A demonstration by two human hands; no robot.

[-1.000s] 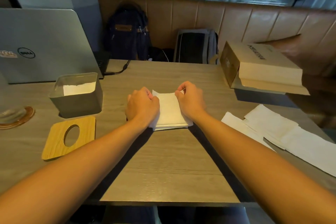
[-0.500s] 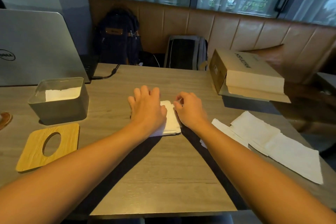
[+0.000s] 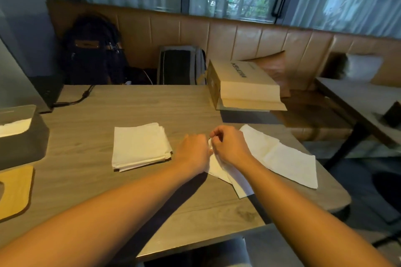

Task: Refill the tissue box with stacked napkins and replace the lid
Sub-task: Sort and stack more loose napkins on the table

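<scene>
One box (image 3: 21, 143) stands open at the left edge of the tabletop (image 3: 86, 180), part-filled and accessible for loading. Its one lid (image 3: 15, 188) lies just in front, set aside. One stack (image 3: 140, 146) of folded napkins waits mid-table. The left hand (image 3: 193, 151) and right hand (image 3: 230, 147), close together, pinch one sheet (image 3: 219, 169) by its edge, probably for folding. The loose napkins (image 3: 288, 158) beyond are about three, overlapping.

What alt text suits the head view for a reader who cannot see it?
The left hand and right hand pinch the loose napkins at the right side of the table. A folded stack lies to their left; the open tissue box and its wooden lid sit far left.
</scene>
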